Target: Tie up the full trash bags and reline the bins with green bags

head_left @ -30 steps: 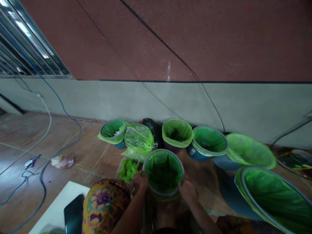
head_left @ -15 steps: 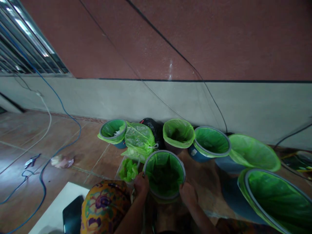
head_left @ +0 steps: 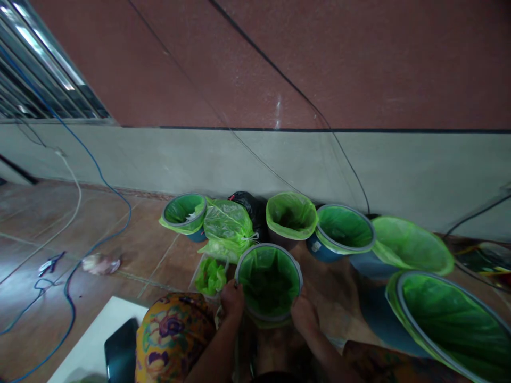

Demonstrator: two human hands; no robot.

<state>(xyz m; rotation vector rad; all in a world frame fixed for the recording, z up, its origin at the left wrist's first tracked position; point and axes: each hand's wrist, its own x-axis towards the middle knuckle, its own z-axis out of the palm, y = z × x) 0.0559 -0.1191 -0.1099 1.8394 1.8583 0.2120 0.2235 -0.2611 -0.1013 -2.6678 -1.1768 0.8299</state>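
Note:
In front of me stands a bin with a grey rim [head_left: 268, 246], lined with a green plastic bag [head_left: 266, 271]. My left hand [head_left: 232, 299] grips the left side of its rim, fingers closed. On the opposite side my right hand [head_left: 304, 313] is closed on the rim and the bag's edge. The bin's inside is dark, and its lower body is mostly hidden. A clear box [head_left: 196, 276] holding crumpled green bags [head_left: 211, 275] sits just left of my left hand.
Several green-lined bins, such as a blue one [head_left: 325, 250] and a large one [head_left: 411, 319], stand at the right. A tied green bag [head_left: 227, 221] and black bag [head_left: 249, 207] lie by the wall. A blue cable [head_left: 99, 173] crosses the floor at left, near a phone [head_left: 120, 348].
Both hands keep hold of the bin. My right hand has shifted slightly left and up along with the rim, and the view has moved a little.

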